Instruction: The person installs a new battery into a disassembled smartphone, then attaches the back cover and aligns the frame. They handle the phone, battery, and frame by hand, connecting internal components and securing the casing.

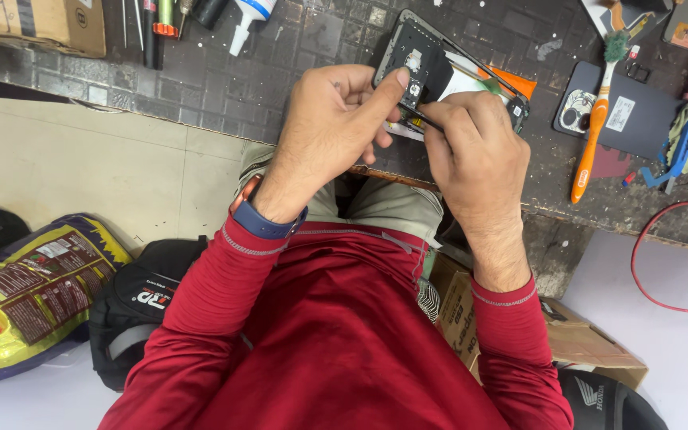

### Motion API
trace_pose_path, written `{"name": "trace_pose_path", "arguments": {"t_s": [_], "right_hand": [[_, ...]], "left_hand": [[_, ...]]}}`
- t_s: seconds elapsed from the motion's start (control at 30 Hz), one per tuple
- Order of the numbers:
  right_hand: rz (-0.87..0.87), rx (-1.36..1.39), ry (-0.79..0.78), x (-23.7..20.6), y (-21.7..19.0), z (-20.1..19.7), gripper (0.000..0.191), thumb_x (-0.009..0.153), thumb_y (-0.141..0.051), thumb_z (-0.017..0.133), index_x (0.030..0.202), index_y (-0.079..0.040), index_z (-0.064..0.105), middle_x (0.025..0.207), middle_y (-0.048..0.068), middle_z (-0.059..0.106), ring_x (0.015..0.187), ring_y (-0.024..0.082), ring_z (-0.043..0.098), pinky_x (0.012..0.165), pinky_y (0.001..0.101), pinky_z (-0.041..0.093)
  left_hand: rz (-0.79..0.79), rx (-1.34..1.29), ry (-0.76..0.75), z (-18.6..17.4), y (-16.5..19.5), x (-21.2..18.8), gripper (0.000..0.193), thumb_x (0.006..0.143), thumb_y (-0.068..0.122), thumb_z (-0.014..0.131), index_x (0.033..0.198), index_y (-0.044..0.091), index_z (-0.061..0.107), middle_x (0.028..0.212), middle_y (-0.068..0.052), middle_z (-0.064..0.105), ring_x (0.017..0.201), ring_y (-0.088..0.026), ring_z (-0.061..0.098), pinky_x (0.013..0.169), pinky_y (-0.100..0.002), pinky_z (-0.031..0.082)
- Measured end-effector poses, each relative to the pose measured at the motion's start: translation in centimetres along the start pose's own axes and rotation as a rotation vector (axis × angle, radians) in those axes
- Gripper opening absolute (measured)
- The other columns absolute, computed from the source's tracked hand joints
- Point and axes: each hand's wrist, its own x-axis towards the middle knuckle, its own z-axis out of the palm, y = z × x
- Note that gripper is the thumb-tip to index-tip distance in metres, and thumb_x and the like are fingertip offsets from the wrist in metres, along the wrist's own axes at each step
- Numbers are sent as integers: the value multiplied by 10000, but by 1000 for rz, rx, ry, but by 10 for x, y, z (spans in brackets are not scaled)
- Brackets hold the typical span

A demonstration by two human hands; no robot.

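Left hand (336, 127) pinches a small black part (412, 91) between thumb and fingers, right over the opened phone (420, 56) at the bench edge. Right hand (471, 151) is closed around a thin dark tool (424, 121), tip at that part. One slip could gouge the board, or drop the part into the lap. Orange toothbrush (595, 131), another dark phone (627, 111) and a glue bottle (248, 20) crowd the mat (280, 72).

Lower half of the opened black smartphone with exposed internals (424, 60) hidden behind both hands, tip of the thin dark tool (428, 123) too small to tell, brown cardboard box (37, 22), white glue bottle (250, 20) and red looping cable (662, 263) cut off by edges
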Motion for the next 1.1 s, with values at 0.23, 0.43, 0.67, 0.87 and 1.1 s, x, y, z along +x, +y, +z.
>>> {"name": "trace_pose_path", "arguments": {"t_s": [0.23, 0.43, 0.67, 0.87, 1.1], "right_hand": [[1, -27, -23, -1, 5, 1, 226, 948, -28, 816, 1125, -114, 706, 1060, 10, 623, 1005, 202, 647, 757, 330, 552], [11, 9, -15, -2, 8, 3, 227, 952, -27, 820, 1131, -122, 716, 1058, 7, 614, 1011, 201, 642, 759, 330, 550], [-4, 11, -12, -2, 9, 2, 242, 948, -28, 822, 1142, -132, 721, 1070, 10, 606, 1024, 210, 637, 753, 337, 543], [-14, 36, -16, 0, 9, 2, 242, 941, -34, 821, 1140, -125, 716, 1078, 10, 609, 1023, 214, 638, 752, 340, 544], [-18, 51, -100, 6, 12, -5, 216, 935, -40, 810, 1118, -108, 716, 1077, 26, 619, 1022, 222, 661, 725, 340, 546]], "left_hand": [[21, 5, 3, 1, 0, 2, 373, 1003, 330, 663, 788, 28, 704, 703, -9, 734, 543, -31, 666, 425, -194, 518], [0, 12, 7, 2, 1, 0, 379, 1001, 336, 663, 786, 27, 708, 689, -9, 725, 533, -32, 658, 421, -195, 511], [-14, 24, 27, 2, 3, -2, 384, 988, 347, 670, 779, 28, 710, 690, -12, 728, 539, -35, 668, 419, -202, 522], [-19, 67, 60, 3, 6, -5, 385, 983, 355, 675, 785, 27, 720, 694, -8, 734, 549, -34, 667, 443, -204, 538], [-10, 41, 44, 3, 5, -4, 361, 986, 348, 674, 826, 29, 730, 715, -7, 736, 585, -30, 680, 474, -203, 567]]}}
